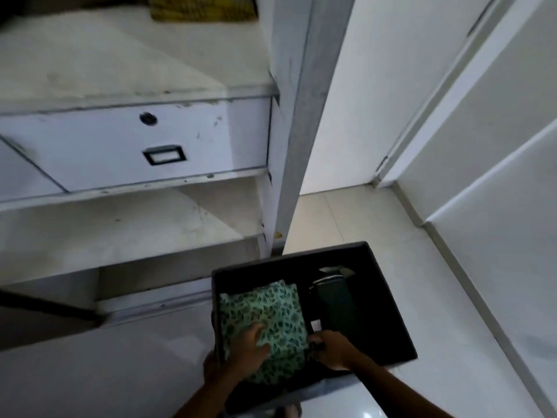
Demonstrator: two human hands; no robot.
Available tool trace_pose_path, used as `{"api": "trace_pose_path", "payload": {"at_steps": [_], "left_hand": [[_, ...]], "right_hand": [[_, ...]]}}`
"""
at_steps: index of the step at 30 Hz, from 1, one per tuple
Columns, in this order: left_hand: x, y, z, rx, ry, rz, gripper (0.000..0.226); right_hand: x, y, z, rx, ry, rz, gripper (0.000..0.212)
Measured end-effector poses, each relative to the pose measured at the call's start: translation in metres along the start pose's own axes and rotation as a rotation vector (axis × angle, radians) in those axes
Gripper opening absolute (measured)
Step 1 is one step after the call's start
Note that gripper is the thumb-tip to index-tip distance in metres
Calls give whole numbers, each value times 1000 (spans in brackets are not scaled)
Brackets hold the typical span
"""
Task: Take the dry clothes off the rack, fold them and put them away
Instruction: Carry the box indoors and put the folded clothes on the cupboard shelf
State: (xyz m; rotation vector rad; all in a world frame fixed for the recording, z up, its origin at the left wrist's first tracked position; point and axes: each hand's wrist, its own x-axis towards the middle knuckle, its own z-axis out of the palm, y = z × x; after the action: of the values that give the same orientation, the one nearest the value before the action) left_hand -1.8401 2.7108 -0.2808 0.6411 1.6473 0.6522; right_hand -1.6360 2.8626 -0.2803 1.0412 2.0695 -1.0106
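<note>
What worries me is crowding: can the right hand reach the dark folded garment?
Probably yes: the right hand is inside the black bin, right beside the dark folded garment; nothing lies between.

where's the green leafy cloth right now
Head view, low centre: the green cloth lies in the left half of the black bin, under the left hand, with dark folded clothes to its right.

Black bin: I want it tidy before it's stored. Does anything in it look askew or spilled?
Nothing stands out. The green printed cloth lies folded flat in the black bin beside dark folded clothes; nothing lies spilled around it.
</note>
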Motion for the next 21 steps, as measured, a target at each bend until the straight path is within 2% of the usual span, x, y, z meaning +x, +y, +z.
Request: {"api": "trace_pose_path", "payload": {"at_steps": [2, 4, 7, 10, 14, 18, 21], "left_hand": [[2, -14, 14, -58, 66, -94, 48], [8, -27, 25, -54, 207, -148, 60], [19, -44, 30, -47, 298, -245, 84], [28, -48, 31, -146, 272, -264, 84], [45, -54, 31, -206, 261, -302, 84], [51, -51, 29, -283, 297, -369, 81], [51, -41, 27, -303, 289, -416, 78]], "right_hand": [[6, 8, 22, 106, -23, 17, 42], [25, 15, 44, 296, 15, 35, 44], [69, 27, 77, 480, 70, 34, 67], [71, 4, 67, 581, 128, 68, 72], [85, -12, 57, 694, 194, 220, 85], [97, -19, 56, 759, 192, 376, 61], [93, -34, 52, 802, 146, 378, 48]]}}
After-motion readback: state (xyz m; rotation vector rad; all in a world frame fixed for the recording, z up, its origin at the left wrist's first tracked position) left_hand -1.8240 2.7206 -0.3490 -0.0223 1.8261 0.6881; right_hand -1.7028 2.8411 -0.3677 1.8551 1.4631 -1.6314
